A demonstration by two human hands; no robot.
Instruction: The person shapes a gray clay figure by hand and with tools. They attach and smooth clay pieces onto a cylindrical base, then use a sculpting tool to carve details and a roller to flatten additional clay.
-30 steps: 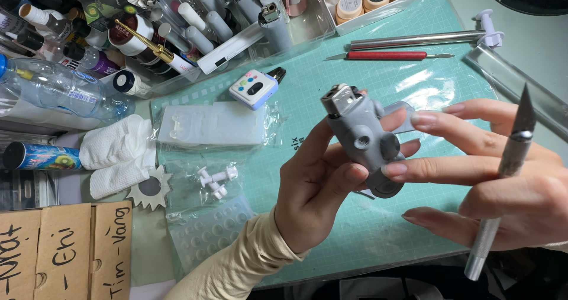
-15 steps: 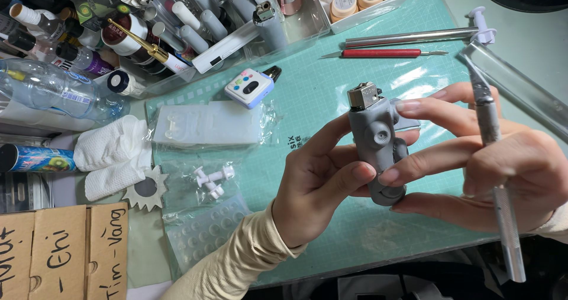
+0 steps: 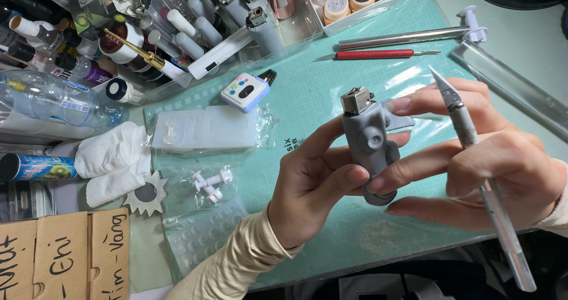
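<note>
I am holding a grey, clay-covered lighter with a metal top (image 3: pixel 370 146) upright above the teal cutting mat (image 3: pixel 307 99), my left hand (image 3: pixel 313 184) clamped around its lower half. My right hand (image 3: pixel 491 158) is touching its right side with outstretched fingers while gripping a slim silver craft knife (image 3: pixel 482 176), blade pointing up.
</note>
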